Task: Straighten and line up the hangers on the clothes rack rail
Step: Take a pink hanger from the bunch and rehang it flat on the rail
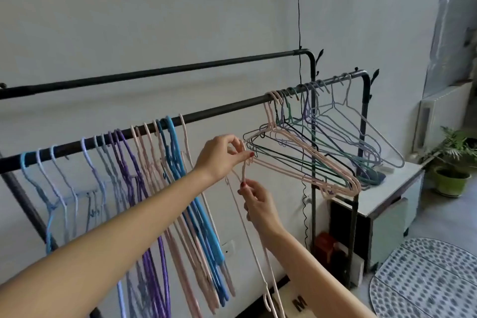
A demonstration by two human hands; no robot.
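While a thin black cord [299,33] drops down the wall and crosses behind the rack, the front rail [219,111] slopes up from lower left to upper right, with a second, bare rail [180,70] behind and above it. Off to the right sits a white cabinet [387,199], a potted plant [450,162] beyond it, and a patterned mat [426,279] on the floor.

On the left stretch of the front rail hangs a tight bunch of hangers [144,175], light blue, lilac, purple, pink and bright blue, all dangling steeply. Up the right stretch is a looser cluster of wire hangers [322,150], pink, green, black and lilac, splayed out and overlapping one another, their shoulders crowding the space right beside the hands.

Between the two groups, both hands meet on one pale pink hanger [258,240], which is off the rail and hangs down long toward the floor. Left hand [219,157] is up top, fingertips pinching the hook end, right against the near corner of the splayed pink ones. Right hand [258,201] is just below, thumb and fingers pinching the neck of that same hanger. Both grips are fine pinches, the remaining fingers loosely curled.
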